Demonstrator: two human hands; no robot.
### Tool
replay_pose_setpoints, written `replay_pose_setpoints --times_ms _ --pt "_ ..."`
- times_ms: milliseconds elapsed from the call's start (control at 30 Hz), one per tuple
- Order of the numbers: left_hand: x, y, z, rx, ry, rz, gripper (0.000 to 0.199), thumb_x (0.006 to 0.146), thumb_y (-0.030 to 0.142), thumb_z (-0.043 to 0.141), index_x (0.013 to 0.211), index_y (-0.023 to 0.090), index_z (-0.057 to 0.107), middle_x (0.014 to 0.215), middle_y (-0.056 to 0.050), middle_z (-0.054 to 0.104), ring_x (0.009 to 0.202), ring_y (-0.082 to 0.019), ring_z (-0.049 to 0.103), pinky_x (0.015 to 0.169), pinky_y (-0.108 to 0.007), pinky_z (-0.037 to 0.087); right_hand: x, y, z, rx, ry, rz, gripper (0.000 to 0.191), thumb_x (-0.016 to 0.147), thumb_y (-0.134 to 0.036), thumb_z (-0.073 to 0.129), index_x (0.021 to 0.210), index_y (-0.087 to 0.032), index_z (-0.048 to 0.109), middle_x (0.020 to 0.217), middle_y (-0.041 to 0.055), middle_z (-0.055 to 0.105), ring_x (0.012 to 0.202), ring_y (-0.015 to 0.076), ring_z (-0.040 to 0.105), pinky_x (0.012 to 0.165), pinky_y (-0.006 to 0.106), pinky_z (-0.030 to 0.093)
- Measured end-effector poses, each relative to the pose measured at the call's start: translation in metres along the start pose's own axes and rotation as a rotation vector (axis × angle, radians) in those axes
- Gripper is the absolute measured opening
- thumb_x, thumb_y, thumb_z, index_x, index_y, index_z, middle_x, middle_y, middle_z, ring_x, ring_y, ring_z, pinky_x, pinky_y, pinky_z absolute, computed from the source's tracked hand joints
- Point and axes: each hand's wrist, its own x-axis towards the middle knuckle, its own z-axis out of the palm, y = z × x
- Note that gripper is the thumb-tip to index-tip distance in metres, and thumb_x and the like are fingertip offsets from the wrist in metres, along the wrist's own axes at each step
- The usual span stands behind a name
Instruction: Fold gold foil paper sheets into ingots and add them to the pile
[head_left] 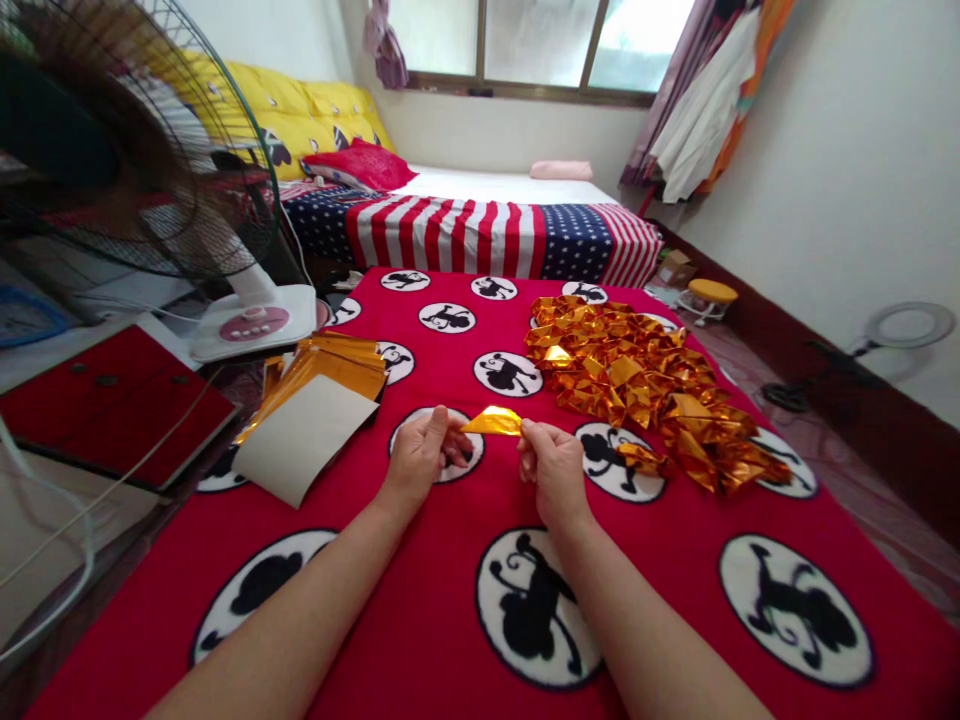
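A small folded gold foil piece (495, 421) is stretched between my two hands above the red patterned cloth (420, 510). My left hand (426, 445) pinches its left tip between thumb and fingers. At its right end, my right hand (553, 462) is closed on the other tip. To the right lies a large heap of folded gold foil pieces (622, 365), with one loose foil piece (643, 460) at its near edge. A stack of flat gold sheets (337, 362) rests on the left, partly under a pale sheet (304, 440).
A standing fan (255, 315) is at the left beside a red-topped box (112, 390). Beyond the cloth stands a bed with a striped and starred cover (465, 235). A yellow stool (711, 292) and a ring-shaped lamp (907, 325) are on the right.
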Motion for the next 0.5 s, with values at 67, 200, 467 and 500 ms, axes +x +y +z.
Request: replay_pose_setpoints --times_ms 67,200,467,500 --pt "-0.0018 0.0026 -0.0011 0.012 -0.037 0.149 0.048 0.09 0.055 0.052 0.115 0.015 0.06 0.093 -0.009 0.072 0.064 -0.012 0.067 0.047 -0.018 0.042 0.0012 -0.0013 -0.0004 0.016 -0.013 0.02 0.035 0.074 -0.04 0.068 0.05 -0.018 0.053 0.035 -0.0081 0.04 0.029 0.0054 0.028 0.03 0.02 0.019" --pt "-0.0052 0.0071 -0.0001 0.2 -0.188 0.326 0.046 0.084 0.039 0.067 0.126 0.021 0.06 0.118 -0.01 0.067 0.104 -0.02 0.065 0.078 -0.024 0.052 0.0022 -0.0019 -0.0007 0.056 -0.046 0.047 0.035 0.073 -0.039 0.069 0.05 -0.019 0.052 0.033 -0.0087 0.038 0.028 0.005 0.026 0.03 0.02 0.018" --pt "0.0011 0.0053 0.0006 0.221 -0.086 0.213 0.031 0.085 0.039 0.065 0.103 0.015 0.074 0.093 -0.009 0.075 0.073 -0.017 0.07 0.067 -0.025 0.054 -0.0001 0.0011 0.0026 -0.051 -0.042 -0.051 0.033 0.077 -0.048 0.071 0.071 -0.018 0.057 0.05 -0.0077 0.048 0.037 0.0054 0.037 0.032 0.017 0.026" --pt "0.0016 0.0056 0.0004 0.198 -0.084 0.188 0.033 0.084 0.04 0.065 0.102 0.014 0.074 0.089 -0.008 0.075 0.07 -0.017 0.07 0.064 -0.024 0.053 -0.0004 0.0009 0.003 -0.058 -0.039 -0.07 0.032 0.076 -0.048 0.072 0.079 -0.019 0.059 0.055 -0.0075 0.051 0.039 0.0062 0.041 0.033 0.017 0.028"
